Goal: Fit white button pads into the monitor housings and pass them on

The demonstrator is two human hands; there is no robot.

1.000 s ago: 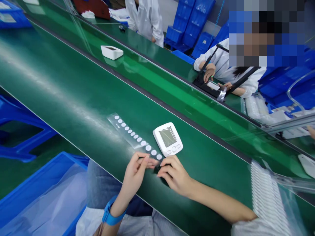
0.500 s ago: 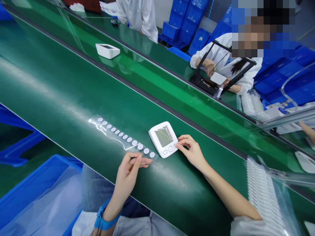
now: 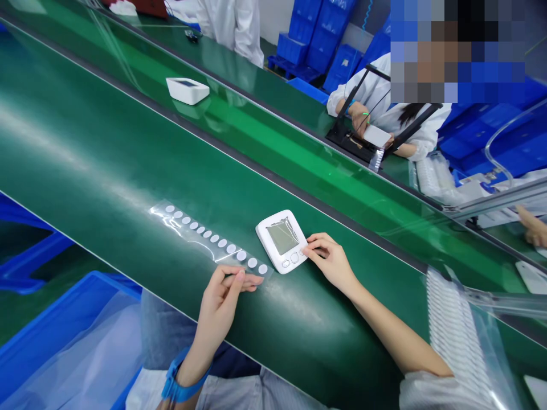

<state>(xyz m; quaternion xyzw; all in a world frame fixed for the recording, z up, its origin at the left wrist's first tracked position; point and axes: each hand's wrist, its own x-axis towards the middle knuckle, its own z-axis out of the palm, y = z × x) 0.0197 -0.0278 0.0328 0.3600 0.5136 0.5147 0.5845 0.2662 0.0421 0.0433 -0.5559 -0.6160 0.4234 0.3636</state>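
1. Green conveyor belt (image 3: 106, 159) fills most of the head view, running from upper left to lower right, with a second, brighter green lane (image 3: 265, 142) beyond a dark divider strip.

2. On the near belt lies a white device (image 3: 282, 241) with a grey screen and three buttons along its near edge, face up and turned at an angle.

3. The right hand (image 3: 331, 263) rests at the device's right near corner, fingers curled, with the fingertips (image 3: 308, 252) touching the edge by the buttons; it presses or steadies rather than lifts.

4. Just left of the device, a clear strip (image 3: 209, 242) carrying a row of white round stickers lies flat on the belt, its near end close to the device but apart from it.

5. The left hand (image 3: 222, 304) pinches the near end of that strip between thumb and fingers; a blue wrist strap (image 3: 177, 384) circles the left wrist.

6. Nothing lies between the two hands and the device; the belt around them is bare.

7. Below the belt's near edge sits a blue bin (image 3: 64, 330) lined with clear plastic.

8. At lower right, a stack of clear bags (image 3: 461, 336) lies on the belt, well apart from the device.

9. Farther up the belt stands another white device (image 3: 187, 90).

10. Across the far lane, a person in a white coat (image 3: 384, 114) handles a white unit in a black fixture (image 3: 354, 142); another white coat (image 3: 235, 25) stands at the top, with blue crates (image 3: 316, 40) behind.
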